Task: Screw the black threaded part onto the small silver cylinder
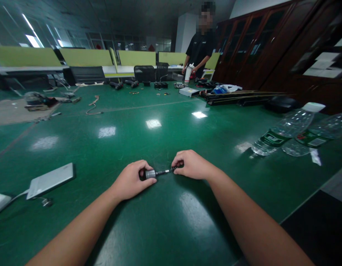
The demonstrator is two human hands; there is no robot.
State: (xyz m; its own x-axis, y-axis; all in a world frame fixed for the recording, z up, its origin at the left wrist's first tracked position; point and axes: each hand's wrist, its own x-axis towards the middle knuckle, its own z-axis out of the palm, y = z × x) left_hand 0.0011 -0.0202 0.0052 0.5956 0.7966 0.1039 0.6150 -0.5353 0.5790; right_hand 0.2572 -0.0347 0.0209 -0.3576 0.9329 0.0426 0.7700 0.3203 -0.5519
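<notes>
My left hand (134, 180) is closed around a grey metal cylinder with a thin shaft (151, 174), just above the green table. The shaft points to the right, dark along its length and bright at the tip. Facing that tip, my right hand (191, 164) pinches a small dark coiled piece that looks like a spring (174, 168). A narrow gap seems to lie between the shaft's tip and the coiled piece. My fingers hide part of both pieces.
On the left lies a silver power bank-like slab (51, 180) with a white cable, beside a small metal part (47, 202). Two plastic bottles (287, 131) stand at the right. Tools (116, 85) and black strips (234, 96) lie across the far side, where a person (200, 48) stands.
</notes>
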